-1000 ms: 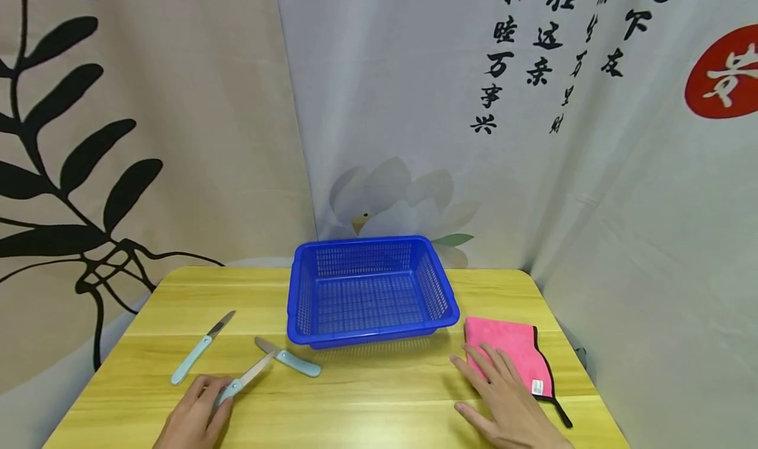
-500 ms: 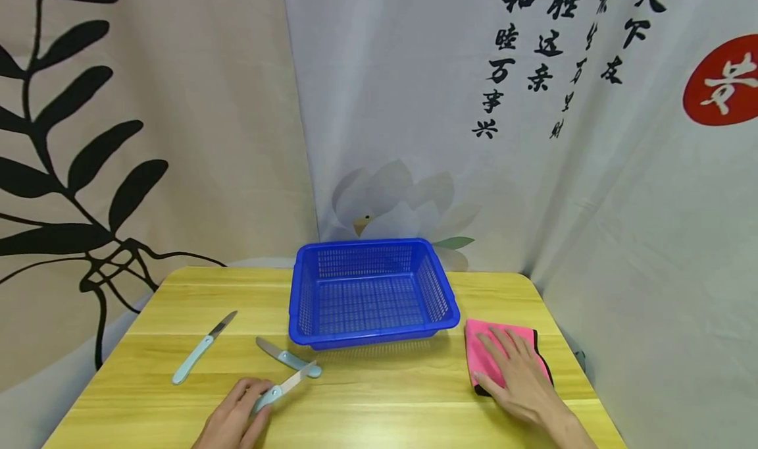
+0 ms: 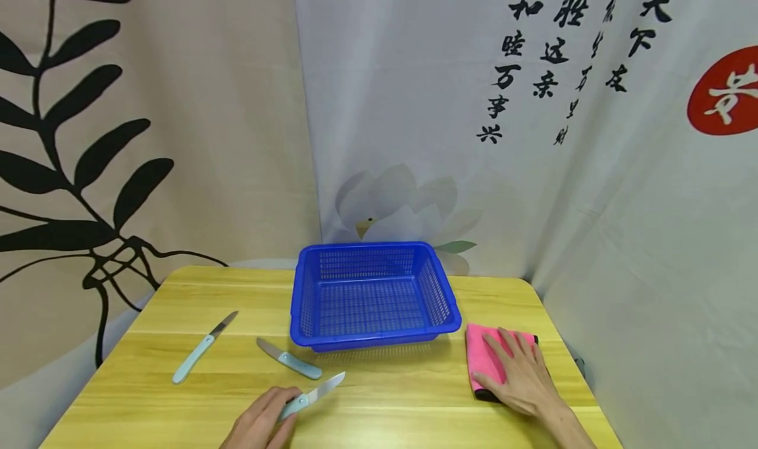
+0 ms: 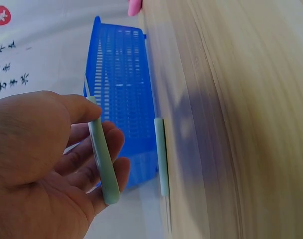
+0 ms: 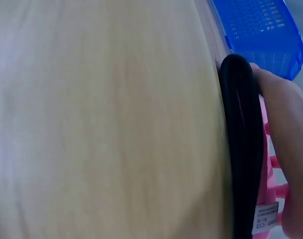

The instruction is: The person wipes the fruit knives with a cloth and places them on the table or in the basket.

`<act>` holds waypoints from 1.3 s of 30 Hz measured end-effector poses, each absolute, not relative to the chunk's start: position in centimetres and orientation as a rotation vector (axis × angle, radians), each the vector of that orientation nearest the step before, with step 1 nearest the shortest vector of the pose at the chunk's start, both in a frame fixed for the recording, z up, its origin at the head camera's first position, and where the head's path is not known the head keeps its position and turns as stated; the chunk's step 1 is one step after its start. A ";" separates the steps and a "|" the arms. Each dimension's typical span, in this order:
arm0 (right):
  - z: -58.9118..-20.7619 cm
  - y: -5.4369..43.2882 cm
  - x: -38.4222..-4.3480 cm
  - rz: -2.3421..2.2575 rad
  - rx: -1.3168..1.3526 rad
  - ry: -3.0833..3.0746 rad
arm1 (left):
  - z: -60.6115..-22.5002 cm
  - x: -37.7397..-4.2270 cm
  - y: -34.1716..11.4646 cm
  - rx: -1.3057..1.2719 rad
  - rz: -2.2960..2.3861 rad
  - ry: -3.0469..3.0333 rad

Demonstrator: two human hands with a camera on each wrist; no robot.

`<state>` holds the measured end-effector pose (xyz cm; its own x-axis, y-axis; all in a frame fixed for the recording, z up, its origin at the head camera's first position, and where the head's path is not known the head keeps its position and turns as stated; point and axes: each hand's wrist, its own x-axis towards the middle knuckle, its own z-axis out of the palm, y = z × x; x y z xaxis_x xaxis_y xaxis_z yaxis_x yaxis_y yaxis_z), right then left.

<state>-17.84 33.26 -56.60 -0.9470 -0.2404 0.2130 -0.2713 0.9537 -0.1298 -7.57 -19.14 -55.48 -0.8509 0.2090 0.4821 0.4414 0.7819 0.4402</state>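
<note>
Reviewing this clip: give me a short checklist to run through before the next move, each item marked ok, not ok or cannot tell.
1. Left hand grips the knife handle: ok.
2. Blade points away from that hand: ok.
3. Right hand rests on the pink cloth, apart from the blade: ok.
4. Blue basket stands open side up: ok.
5. Far-left knife and middle knife lie apart on the table: ok.
6. Sharpness of the held edge: cannot tell.

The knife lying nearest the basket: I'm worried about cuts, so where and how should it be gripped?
Probably best by its light-blue handle, pinched across its narrow width from the near right: the handle slants that way, while the blade points left and away.
</note>
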 end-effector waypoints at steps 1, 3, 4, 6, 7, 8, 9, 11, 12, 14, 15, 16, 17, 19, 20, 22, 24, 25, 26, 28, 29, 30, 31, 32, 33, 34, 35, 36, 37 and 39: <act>-56.6 33.3 -17.9 0.244 0.381 -2.918 | -55.5 -7.6 -19.0 -0.505 -0.779 -2.545; -56.7 33.4 -17.9 0.274 0.374 -2.946 | -55.6 -7.8 -18.8 -0.544 -0.776 -2.518; -56.7 33.4 -17.9 0.297 0.370 -2.968 | -55.7 -7.9 -18.7 -0.559 -0.774 -2.511; -56.5 33.5 -17.9 0.348 0.369 -3.016 | -55.7 -8.0 -18.6 -0.576 -0.775 -2.508; -56.4 33.6 -17.9 0.374 0.369 -3.036 | -55.7 -8.0 -18.5 -0.580 -0.775 -2.512; -56.4 33.6 -17.9 0.394 0.370 -3.054 | -55.6 -8.0 -18.4 -0.579 -0.782 -2.520; -56.3 33.7 -17.9 0.406 0.374 -3.066 | -55.6 -8.0 -18.3 -0.576 -0.788 -2.526; -56.2 33.7 -18.0 0.398 0.394 -3.071 | -55.6 -8.1 -18.1 -0.573 -0.801 -2.535; -56.2 33.7 -18.0 0.382 0.401 -3.065 | -55.5 -8.1 -18.0 -0.570 -0.806 -2.536; -56.3 33.6 -18.1 0.353 0.399 -3.051 | -55.5 -8.1 -17.8 -0.571 -0.819 -2.532; -56.4 33.6 -18.1 0.331 0.400 -3.038 | -55.5 -8.1 -17.7 -0.576 -0.822 -2.526; -56.5 33.5 -18.1 0.310 0.397 -3.026 | -55.5 -8.1 -17.6 -0.581 -0.825 -2.523; -56.6 33.5 -18.0 0.300 0.388 -3.013 | -55.5 -8.1 -17.5 -0.584 -0.828 -2.518; -56.8 33.3 -17.9 0.289 0.370 -2.990 | -55.4 -8.2 -17.4 -0.596 -0.831 -2.513; -56.8 33.2 -17.9 0.283 0.365 -2.977 | -55.4 -8.2 -17.3 -0.599 -0.833 -2.513; -56.8 33.1 -17.8 0.273 0.361 -2.954 | -55.3 -8.3 -17.2 -0.600 -0.836 -2.514; -56.8 32.9 -17.7 0.270 0.360 -2.934 | -55.2 -8.3 -17.0 -0.596 -0.840 -2.519; -56.9 32.8 -17.6 0.268 0.361 -2.924 | -55.2 -8.3 -17.0 -0.590 -0.840 -2.520; -56.9 32.6 -17.6 0.271 0.363 -2.914 | -55.0 -8.3 -17.0 -0.584 -0.843 -2.524; -57.0 32.4 -17.5 0.286 0.360 -2.895 | -54.8 -8.2 -16.8 -0.575 -0.847 -2.523; -57.1 32.3 -17.4 0.296 0.355 -2.886 | -54.7 -8.2 -16.7 -0.571 -0.848 -2.521; -57.1 32.2 -17.4 0.305 0.353 -2.876 | -54.6 -8.2 -16.6 -0.570 -0.848 -2.515; -57.2 32.0 -17.3 0.314 0.349 -2.866 | -54.4 -8.2 -16.5 -0.570 -0.851 -2.511; -57.2 31.9 -17.2 0.321 0.348 -2.856 | -54.3 -8.2 -16.4 -0.574 -0.855 -2.502; -57.2 31.8 -17.1 0.323 0.347 -2.847 | -54.2 -8.2 -16.3 -0.580 -0.854 -2.490; -57.2 31.7 -16.9 0.323 0.344 -2.841 | -54.1 -8.2 -16.2 -0.587 -0.854 -2.481; -57.1 31.6 -16.8 0.316 0.346 -2.837 | -54.0 -8.2 -16.1 -0.593 -0.855 -2.469; -57.1 31.6 -16.7 0.311 0.348 -2.837 | -53.9 -8.2 -16.1 -0.600 -0.855 -2.459; -57.0 31.6 -16.5 0.306 0.348 -2.840 | -53.8 -8.2 -16.0 -0.603 -0.854 -2.454; -57.0 31.7 -16.2 0.301 0.344 -2.841 | -53.5 -8.2 -15.9 -0.601 -0.851 -2.451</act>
<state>-16.21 31.71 -56.96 -0.9371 -0.2049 0.2825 -0.2595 0.9503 -0.1717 -8.23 -15.87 -53.48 -0.7917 0.2451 0.5597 0.5391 0.7113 0.4510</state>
